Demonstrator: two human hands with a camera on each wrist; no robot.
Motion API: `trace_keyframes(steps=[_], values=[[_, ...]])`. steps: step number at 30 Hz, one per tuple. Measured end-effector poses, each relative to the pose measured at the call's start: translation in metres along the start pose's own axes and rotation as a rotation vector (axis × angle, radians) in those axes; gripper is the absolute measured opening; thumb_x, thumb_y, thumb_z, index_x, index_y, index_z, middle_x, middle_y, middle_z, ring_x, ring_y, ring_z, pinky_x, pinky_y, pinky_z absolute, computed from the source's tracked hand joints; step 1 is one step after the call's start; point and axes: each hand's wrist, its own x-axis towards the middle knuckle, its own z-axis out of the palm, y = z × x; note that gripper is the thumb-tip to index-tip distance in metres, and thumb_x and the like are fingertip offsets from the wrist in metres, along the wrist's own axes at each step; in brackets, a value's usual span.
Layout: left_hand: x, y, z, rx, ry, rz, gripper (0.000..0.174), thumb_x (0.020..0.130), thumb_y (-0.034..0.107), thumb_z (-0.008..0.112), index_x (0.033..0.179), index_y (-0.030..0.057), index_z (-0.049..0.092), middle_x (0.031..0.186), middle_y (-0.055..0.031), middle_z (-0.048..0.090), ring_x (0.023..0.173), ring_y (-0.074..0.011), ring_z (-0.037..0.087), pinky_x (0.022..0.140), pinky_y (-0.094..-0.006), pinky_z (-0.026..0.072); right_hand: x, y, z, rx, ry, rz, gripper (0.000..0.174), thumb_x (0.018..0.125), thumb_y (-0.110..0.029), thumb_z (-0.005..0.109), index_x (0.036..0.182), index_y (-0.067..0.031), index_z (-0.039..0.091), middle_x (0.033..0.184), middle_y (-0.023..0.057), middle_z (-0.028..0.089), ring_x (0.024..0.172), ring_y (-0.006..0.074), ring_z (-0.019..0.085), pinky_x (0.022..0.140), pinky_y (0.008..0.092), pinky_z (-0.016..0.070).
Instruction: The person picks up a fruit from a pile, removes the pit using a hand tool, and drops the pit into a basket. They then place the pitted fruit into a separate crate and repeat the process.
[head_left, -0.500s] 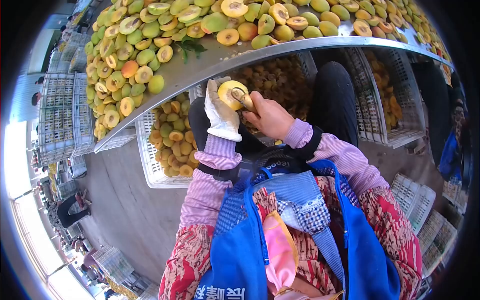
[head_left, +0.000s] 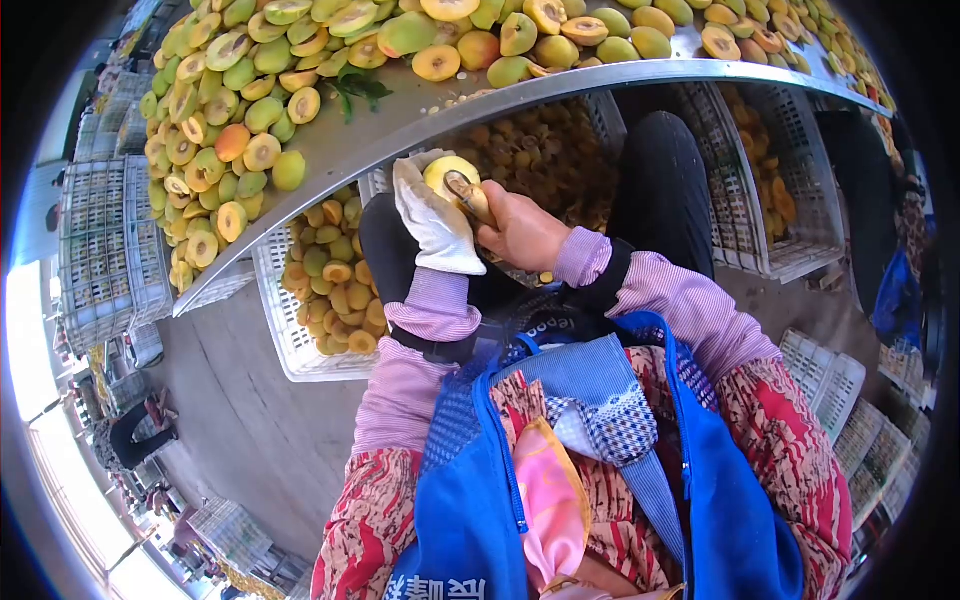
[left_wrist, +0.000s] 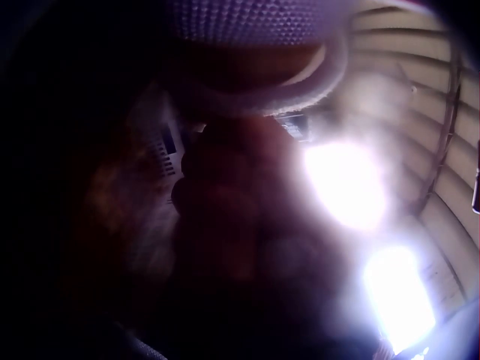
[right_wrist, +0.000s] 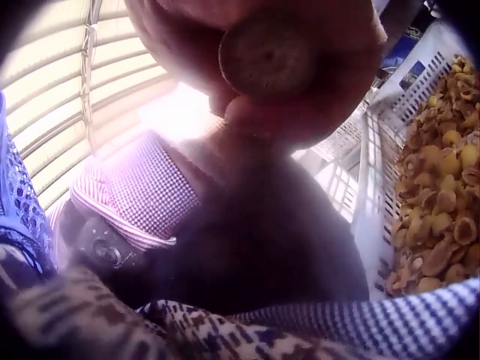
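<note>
In the head view the gloved left hand (head_left: 432,222) holds a pale yellow peeled-looking fruit half (head_left: 447,176) in its fingers. The bare right hand (head_left: 527,232) grips the handle of a small tool (head_left: 473,198), its curved metal end at the fruit's cut face. In the right wrist view the right hand (right_wrist: 315,112) is curled round the tool's round handle end (right_wrist: 268,56). The left wrist view is very dark, with the left hand (left_wrist: 232,202) only dimly visible and its fruit hidden.
A metal table (head_left: 400,125) piled with halved fruit (head_left: 262,152) stands in front. Below its edge are a white crate (head_left: 290,350) of fruit halves, another crate holding darker pieces (head_left: 545,160), and a third crate (head_left: 735,190) at right. Stacked crates (head_left: 112,240) stand at left.
Both hands have shifted slightly left in the head view, still holding the fruit and the tool. The tool's end sits differently on the fruit, and the table and crates have shifted left in view.
</note>
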Motion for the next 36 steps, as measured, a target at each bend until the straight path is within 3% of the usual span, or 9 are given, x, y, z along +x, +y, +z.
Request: trace_keyframes(steps=[2, 6, 9, 12, 15, 26, 30, 33, 36], values=[[-0.001, 0.002, -0.002, 0.217, -0.051, 0.15, 0.047, 0.096, 0.041, 0.027, 0.084, 0.0019, 0.05, 0.081, -0.0117, 0.06, 0.072, -0.0195, 0.059, 0.068, -0.0293, 0.0495, 0.001, 0.001, -0.004, -0.053, -0.079, 0.033, 0.027, 0.078, -0.011, 0.053, 0.098, 0.0005, 0.039, 0.085, 0.0268, 0.056, 0.083, 0.0427, 0.055, 0.071, 0.0429, 0.0449], [0.016, 0.004, -0.01, 0.139, -0.297, -0.283, 0.046, 0.096, 0.039, 0.031, 0.093, -0.0012, 0.052, 0.085, -0.016, 0.062, 0.07, -0.0213, 0.06, 0.067, -0.0303, 0.0498, -0.001, 0.013, -0.008, -0.051, -0.113, 0.013, 0.03, 0.078, -0.01, 0.054, 0.102, 0.0006, 0.041, 0.085, 0.0242, 0.057, 0.082, 0.0399, 0.057, 0.071, 0.0411, 0.0458], [0.015, 0.008, -0.003, -0.028, -0.292, -0.306, 0.048, 0.095, 0.041, 0.03, 0.099, -0.002, 0.052, 0.088, -0.0167, 0.062, 0.074, -0.0255, 0.061, 0.07, -0.0336, 0.0508, 0.0, 0.017, -0.013, 0.019, -0.16, 0.046, 0.035, 0.077, -0.012, 0.056, 0.107, 0.0019, 0.043, 0.086, 0.0227, 0.059, 0.087, 0.036, 0.059, 0.075, 0.0402, 0.0467], [-0.002, 0.006, 0.003, -0.226, -0.119, -0.139, 0.051, 0.094, 0.046, 0.03, 0.101, -0.0005, 0.052, 0.09, -0.0155, 0.06, 0.08, -0.0281, 0.061, 0.071, -0.0366, 0.0515, 0.002, 0.015, -0.018, 0.063, -0.097, -0.095, 0.032, 0.077, -0.011, 0.055, 0.106, 0.0, 0.045, 0.081, 0.0187, 0.06, 0.072, 0.0305, 0.062, 0.062, 0.0375, 0.0496], [-0.011, 0.006, -0.004, -0.282, -0.082, -0.261, 0.053, 0.092, 0.049, 0.034, 0.096, -0.0007, 0.054, 0.087, -0.0159, 0.061, 0.075, -0.0278, 0.061, 0.067, -0.0356, 0.0519, -0.008, -0.014, -0.027, 0.306, -0.364, 0.289, 0.03, 0.079, -0.01, 0.053, 0.106, -0.0019, 0.045, 0.071, 0.0121, 0.057, 0.044, 0.0168, 0.055, 0.037, 0.0283, 0.0436], [0.007, 0.005, -0.004, -0.124, -0.298, -0.586, 0.053, 0.094, 0.044, 0.035, 0.087, -0.003, 0.059, 0.076, -0.0148, 0.062, 0.067, -0.0224, 0.06, 0.064, -0.0298, 0.0502, -0.001, 0.043, -0.004, 0.071, -0.248, 0.042, 0.032, 0.078, -0.011, 0.055, 0.107, -0.0017, 0.045, 0.073, 0.0133, 0.058, 0.051, 0.0199, 0.058, 0.04, 0.0312, 0.0467], [-0.015, 0.004, -0.001, -0.198, -0.084, -0.312, 0.055, 0.09, 0.049, 0.042, 0.09, -0.0034, 0.058, 0.079, -0.0132, 0.061, 0.068, -0.0209, 0.06, 0.062, -0.0296, 0.0493, -0.006, 0.008, -0.025, 0.345, -0.382, 0.269, 0.031, 0.078, -0.01, 0.055, 0.107, -0.0022, 0.046, 0.066, 0.0102, 0.056, 0.047, 0.0181, 0.055, 0.038, 0.0297, 0.0441], [-0.014, 0.006, -0.001, -0.15, -0.032, -0.369, 0.045, 0.089, 0.041, 0.049, 0.087, -0.0031, 0.059, 0.076, -0.0122, 0.061, 0.065, -0.0189, 0.059, 0.061, -0.0287, 0.0487, -0.004, 0.034, -0.001, 0.166, -0.267, 0.049, 0.029, 0.077, -0.009, 0.053, 0.104, -0.0026, 0.048, 0.062, 0.0079, 0.054, 0.041, 0.0162, 0.05, 0.036, 0.029, 0.041], [-0.009, 0.007, -0.001, -0.142, -0.077, -0.44, 0.037, 0.088, 0.033, 0.053, 0.081, -0.0027, 0.061, 0.072, -0.0113, 0.062, 0.061, -0.0177, 0.058, 0.059, -0.0277, 0.0482, -0.009, 0.008, -0.018, 0.144, -0.358, 0.266, 0.028, 0.078, -0.011, 0.054, 0.104, -0.0034, 0.048, 0.057, 0.0061, 0.05, 0.039, 0.0151, 0.047, 0.035, 0.0288, 0.0395]])
